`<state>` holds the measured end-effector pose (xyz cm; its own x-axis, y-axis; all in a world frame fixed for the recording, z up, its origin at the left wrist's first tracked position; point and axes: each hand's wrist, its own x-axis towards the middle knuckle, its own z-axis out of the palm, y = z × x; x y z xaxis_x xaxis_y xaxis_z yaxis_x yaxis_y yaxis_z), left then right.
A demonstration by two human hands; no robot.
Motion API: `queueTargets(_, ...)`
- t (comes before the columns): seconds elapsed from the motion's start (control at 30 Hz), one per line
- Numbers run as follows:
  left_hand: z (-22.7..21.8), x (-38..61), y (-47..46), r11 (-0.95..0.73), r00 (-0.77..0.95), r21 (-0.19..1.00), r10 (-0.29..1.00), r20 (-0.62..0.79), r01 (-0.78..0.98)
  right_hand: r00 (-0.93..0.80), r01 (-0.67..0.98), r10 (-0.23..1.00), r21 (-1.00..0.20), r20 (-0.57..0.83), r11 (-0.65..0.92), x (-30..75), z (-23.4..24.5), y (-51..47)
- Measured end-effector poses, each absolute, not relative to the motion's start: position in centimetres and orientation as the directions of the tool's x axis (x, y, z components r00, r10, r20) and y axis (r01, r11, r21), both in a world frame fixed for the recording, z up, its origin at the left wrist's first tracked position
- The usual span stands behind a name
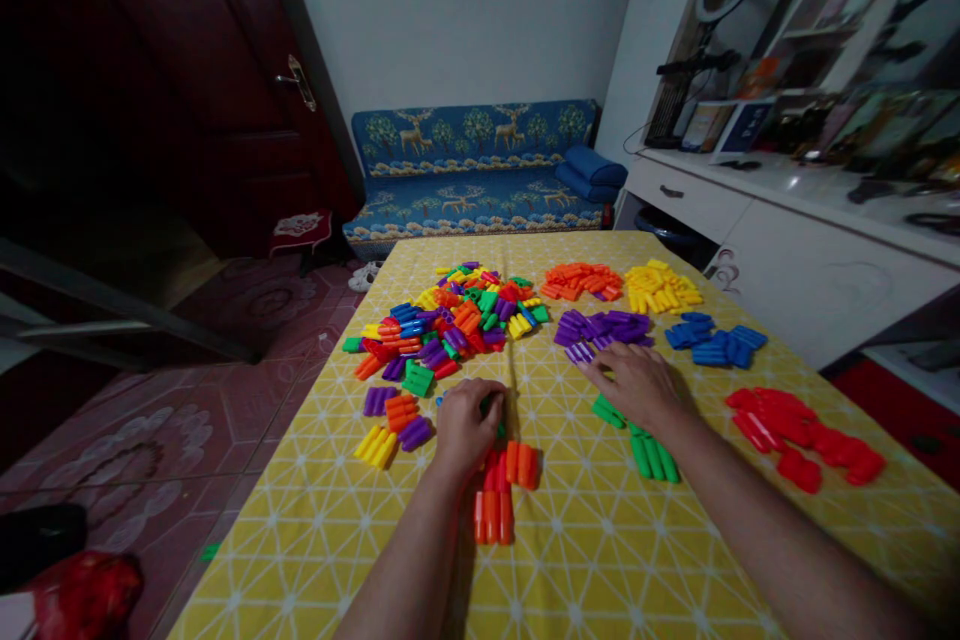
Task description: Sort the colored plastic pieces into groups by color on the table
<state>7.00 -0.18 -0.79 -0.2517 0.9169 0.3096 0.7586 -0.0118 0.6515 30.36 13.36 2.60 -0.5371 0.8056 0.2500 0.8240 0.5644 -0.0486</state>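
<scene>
My left hand is curled low over the table's middle, its fingertips mostly hidden. Bits of blue and green show at its edges, but what it holds I cannot make out. Just below it lie red and orange ribbed plastic building blocks, with another orange block beside them. My right hand reaches palm down, fingers stretched out, at the near edge of the purple blocks. Under and beside that hand are green blocks.
A mixed-colour heap of blocks lies at the back left. Sorted piles of orange, yellow, blue and red blocks run along the right. Beyond the yellow tablecloth stand a blue sofa and a white dresser.
</scene>
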Motion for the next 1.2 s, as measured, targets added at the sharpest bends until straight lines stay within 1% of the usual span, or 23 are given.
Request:
queueTargets(0.07, -0.8, 7.0, -0.2, -0.012, -0.252, 0.651, 0.916, 0.311, 0.759, -0.541, 0.818, 0.798, -0.052, 0.265, 0.572, 30.1, 2.5, 13.2)
queueTargets(0.2, -0.9, 7.0, -0.1, 0.000, -0.262, 0.657, 0.917, 0.301, 0.754, -0.559, 0.796, 0.794, -0.114, 0.239, 0.595, 29.4, 2.0, 12.9)
queueTargets(0.3, -0.8, 6.9, -0.1, -0.007, -0.274, 0.676, 0.911, 0.308, 0.737, -0.531, 0.788, 0.806, -0.197, 0.261, 0.583, 28.2, 2.0, 11.9)
queueTargets(0.37, -0.7, 6.9, -0.2, -0.028, -0.288, 0.712, 0.902, 0.320, 0.702, -0.543, 0.747, 0.799, -0.286, 0.258, 0.600, 27.1, 2.2, 10.0)
queueTargets(0.43, -0.6, 6.9, -0.3, -0.066, -0.324, 0.772, 0.882, 0.341, 0.632, -0.604, 0.669, 0.767, -0.384, 0.218, 0.636, 25.8, 2.4, 7.2)
queueTargets(0.5, -0.4, 7.0, -0.5, -0.118, -0.370, 0.830, 0.855, 0.364, 0.545, -0.682, 0.595, 0.715, -0.450, 0.156, 0.666, 24.5, 2.1, 3.9)
queueTargets(0.57, 0.0, 6.9, -0.7, -0.161, -0.405, 0.854, 0.827, 0.390, 0.495, -0.739, 0.557, 0.667, -0.470, 0.096, 0.685, 23.4, 1.5, 1.0)
queueTargets(0.6, 0.3, 6.7, -0.8, -0.169, -0.416, 0.851, 0.815, 0.405, 0.497, -0.758, 0.547, 0.648, -0.470, 0.074, 0.693, 23.0, 1.1, 0.0)
queueTargets(0.7, 1.5, 5.4, -1.3, -0.149, -0.421, 0.794, 0.782, 0.459, 0.589, -0.785, 0.524, 0.615, -0.452, 0.072, 0.722, 21.7, 0.3, -1.0)
queueTargets(0.8, 2.4, 2.8, -2.3, -0.040, -0.455, 0.709, 0.742, 0.493, 0.704, -0.771, 0.497, 0.609, -0.420, 0.188, 0.759, 20.5, 0.1, 0.5)
queueTargets(0.87, 2.4, 0.7, -3.5, 0.154, -0.559, 0.660, 0.689, 0.462, 0.735, -0.733, 0.491, 0.621, -0.417, 0.277, 0.765, 19.8, -0.2, 1.8)
queueTargets(0.93, 1.8, -1.2, -5.1, 0.371, -0.652, 0.597, 0.666, 0.363, 0.711, -0.673, 0.502, 0.656, -0.441, 0.342, 0.744, 19.1, -0.7, 2.9)
queueTargets(0.97, 1.3, -1.9, -6.0, 0.431, -0.669, 0.573, 0.678, 0.305, 0.697, -0.636, 0.506, 0.677, -0.461, 0.370, 0.728, 18.9, -1.1, 3.3)
queueTargets(1.0, 0.7, -2.3, -6.9, 0.441, -0.653, 0.559, 0.711, 0.260, 0.702, -0.599, 0.505, 0.695, -0.486, 0.398, 0.714, 18.7, -1.5, 3.7)
queueTargets(1.07, -0.6, -2.1, -8.5, 0.371, -0.561, 0.540, 0.792, 0.241, 0.756, -0.521, 0.488, 0.726, -0.541, 0.449, 0.685, 18.5, -2.1, 4.2)
queueTargets(1.13, -1.8, -0.7, -9.4, 0.309, -0.474, 0.489, 0.841, 0.260, 0.816, -0.460, 0.460, 0.749, -0.593, 0.477, 0.661, 18.6, -2.4, 4.6)
queueTargets(1.2, -2.5, 1.3, -9.5, 0.291, -0.435, 0.425, 0.851, 0.294, 0.857, -0.430, 0.431, 0.767, -0.638, 0.476, 0.638, 18.9, -2.3, 4.9)
